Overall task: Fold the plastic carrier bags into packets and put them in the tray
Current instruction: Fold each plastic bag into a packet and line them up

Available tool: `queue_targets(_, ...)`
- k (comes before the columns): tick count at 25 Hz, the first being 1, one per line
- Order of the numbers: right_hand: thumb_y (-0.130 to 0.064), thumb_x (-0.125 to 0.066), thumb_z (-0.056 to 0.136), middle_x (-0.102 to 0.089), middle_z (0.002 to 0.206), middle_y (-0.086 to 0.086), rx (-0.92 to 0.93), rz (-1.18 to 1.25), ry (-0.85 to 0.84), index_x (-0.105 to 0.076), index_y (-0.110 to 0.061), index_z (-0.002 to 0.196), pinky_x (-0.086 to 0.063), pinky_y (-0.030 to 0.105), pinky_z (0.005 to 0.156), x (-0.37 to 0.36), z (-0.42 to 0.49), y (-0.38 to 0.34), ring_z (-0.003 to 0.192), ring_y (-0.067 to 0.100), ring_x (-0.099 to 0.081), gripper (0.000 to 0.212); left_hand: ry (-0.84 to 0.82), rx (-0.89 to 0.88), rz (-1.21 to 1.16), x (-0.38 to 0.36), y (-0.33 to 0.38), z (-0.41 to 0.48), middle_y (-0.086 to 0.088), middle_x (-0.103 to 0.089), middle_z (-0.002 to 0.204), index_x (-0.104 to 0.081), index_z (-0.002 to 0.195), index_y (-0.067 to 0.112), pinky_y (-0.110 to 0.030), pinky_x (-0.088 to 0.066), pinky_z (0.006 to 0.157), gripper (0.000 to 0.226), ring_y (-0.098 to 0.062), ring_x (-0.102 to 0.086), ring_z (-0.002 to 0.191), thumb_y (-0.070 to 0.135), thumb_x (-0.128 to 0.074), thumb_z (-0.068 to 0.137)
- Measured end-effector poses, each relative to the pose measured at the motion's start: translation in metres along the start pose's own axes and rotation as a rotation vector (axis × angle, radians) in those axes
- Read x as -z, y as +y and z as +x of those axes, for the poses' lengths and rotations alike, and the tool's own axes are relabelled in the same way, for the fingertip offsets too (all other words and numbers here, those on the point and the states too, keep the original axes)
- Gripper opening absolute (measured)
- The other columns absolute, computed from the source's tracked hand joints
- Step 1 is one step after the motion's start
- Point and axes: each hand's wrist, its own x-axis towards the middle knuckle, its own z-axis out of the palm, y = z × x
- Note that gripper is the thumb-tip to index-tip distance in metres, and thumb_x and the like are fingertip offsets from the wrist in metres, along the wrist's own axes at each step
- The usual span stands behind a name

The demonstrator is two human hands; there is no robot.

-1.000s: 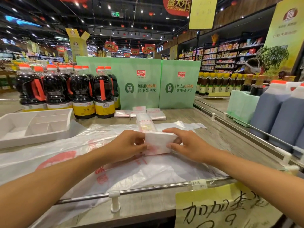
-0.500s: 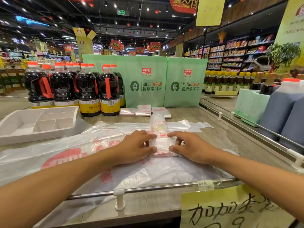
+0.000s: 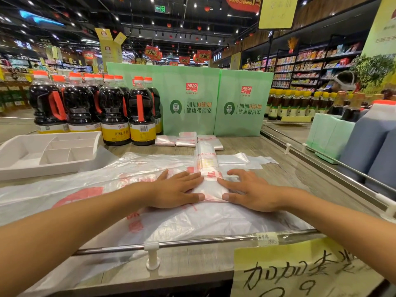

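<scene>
- Divided white tray: far left of the counter, well apart from the work; no packet is visible in its compartments.
- Loose carrier bag: spread flat beneath both forearms, not yet folded.
- Soy sauce bottles: standing in a row behind the tray.
- Left hand: grip released, fingers straight and laid flat, pressing the left edge of the strip.
- Finished packets: a few lying in a row at the back of the counter, outside the tray.
- Folded bag strip: a narrow band running away from the person, its near end doubled over between the two hands.
- Right hand: grip released, palm down, fingertips on the strip's right edge.
- Handling note: the step appears to be creasing the fold. Press the air out toward the far end, keep both edges square, and hold the crease down before turning the next fold, since the slick film will likely spring open.
</scene>
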Motion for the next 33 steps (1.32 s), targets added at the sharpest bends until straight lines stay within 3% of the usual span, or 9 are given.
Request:
queue_targets(2, -0.085, -0.017, 0.078, 0.001, 0.17, -0.013, 0.019, -0.001, -0.057, -0.007, -0.053, 0.158, -0.003, 0.049, 0.126, 0.003, -0.002, 0.001, 0.156, 0.019, 0.004, 0.087, -0.031, -0.007, 0.013, 0.001, -0.001, 0.001, 0.021, 0.012, 0.167, 0.007, 0.161, 0.041, -0.057, 0.014, 0.122, 0.075, -0.006, 0.014, 0.154, 0.073, -0.02, 0.098)
queue_targets(5, -0.091, -0.016, 0.076, -0.003, 0.169, -0.017, 0.098, 0.009, -0.005, -0.011, -0.048, 0.16, -0.003, 0.041, 0.126, 0.002, -0.004, 0.002, 0.155, 0.013, 0.002, 0.094, -0.003, -0.03, 0.004, 0.0, -0.003, 0.0, 0.021, 0.011, 0.168, 0.004, 0.161, 0.04, -0.054, 0.013, 0.123, 0.078, -0.006, 0.012, 0.155, 0.075, -0.021, 0.096)
queue_targets(8, -0.076, -0.039, 0.089, -0.015, 0.164, -0.022, 0.156, 0.156, 0.075, -0.027, -0.04, 0.159, -0.014, 0.035, 0.125, -0.001, -0.008, 0.004, 0.151, 0.006, -0.013, 0.079, 0.146, -0.132, 0.005, -0.004, -0.008, -0.002, 0.014, -0.007, 0.17, -0.018, 0.162, 0.032, -0.045, -0.011, 0.126, 0.086, -0.011, -0.01, 0.155, 0.081, -0.023, 0.092)
queue_targets(10, -0.066, -0.054, 0.092, -0.026, 0.158, -0.022, 0.196, 0.221, 0.135, -0.038, -0.034, 0.156, -0.022, 0.031, 0.122, -0.003, -0.012, 0.004, 0.144, 0.002, -0.025, 0.073, 0.261, -0.211, -0.036, -0.005, -0.008, -0.007, 0.008, -0.028, 0.162, -0.04, 0.155, 0.024, -0.036, -0.03, 0.118, 0.075, -0.013, -0.033, 0.144, 0.071, -0.038, 0.097)
queue_targets(12, -0.06, -0.062, 0.092, -0.035, 0.15, -0.021, 0.222, 0.244, 0.177, -0.047, -0.031, 0.152, -0.029, 0.027, 0.118, -0.002, -0.015, 0.003, 0.138, 0.0, -0.034, 0.068, 0.318, -0.251, -0.077, -0.005, -0.006, -0.011, 0.007, -0.04, 0.153, -0.051, 0.149, 0.02, -0.031, -0.036, 0.112, 0.063, -0.01, -0.042, 0.134, 0.059, -0.051, 0.099)
queue_targets(20, -0.055, -0.069, 0.09, -0.059, 0.135, -0.024, 0.195, 0.322, 0.311, -0.049, -0.045, 0.143, -0.046, 0.033, 0.108, 0.002, -0.021, -0.003, 0.118, -0.002, -0.056, 0.058, 0.348, -0.189, -0.269, 0.003, -0.003, -0.021, 0.015, -0.054, 0.145, -0.043, 0.151, 0.037, -0.03, -0.039, 0.111, 0.079, -0.004, -0.049, 0.129, 0.066, -0.071, 0.083)
queue_targets(25, -0.043, -0.059, 0.1, -0.077, 0.098, -0.005, 0.199, 0.452, 0.441, -0.042, -0.053, 0.143, -0.056, 0.038, 0.089, 0.002, -0.018, -0.008, 0.088, 0.007, -0.07, 0.048, 0.44, -0.193, -0.439, 0.008, 0.001, -0.022, 0.017, -0.073, 0.105, -0.037, 0.151, 0.04, -0.033, -0.045, 0.104, 0.072, -0.006, -0.065, 0.107, 0.047, -0.074, 0.09)
queue_targets(28, -0.032, -0.059, 0.103, -0.06, 0.06, -0.002, 0.196, 0.534, 0.448, -0.042, -0.053, 0.141, -0.043, 0.034, 0.065, 0.002, -0.015, -0.009, 0.058, 0.012, -0.05, 0.047, 0.46, -0.183, -0.509, 0.009, 0.003, -0.02, 0.012, -0.076, 0.089, -0.039, 0.151, 0.038, -0.032, -0.051, 0.096, 0.064, -0.006, -0.069, 0.091, 0.035, -0.07, 0.095)
queue_targets(33, -0.023, -0.065, 0.099, -0.056, 0.05, -0.014, 0.164, 0.568, 0.465, -0.041, -0.039, 0.149, -0.045, 0.026, 0.067, 0.0, -0.008, -0.011, 0.052, 0.004, -0.046, 0.057, 0.411, -0.173, -0.663, 0.006, 0.004, -0.02, 0.003, -0.078, 0.085, -0.035, 0.154, 0.038, -0.041, -0.058, 0.077, 0.071, -0.02, -0.073, 0.08, 0.029, -0.073, 0.094)
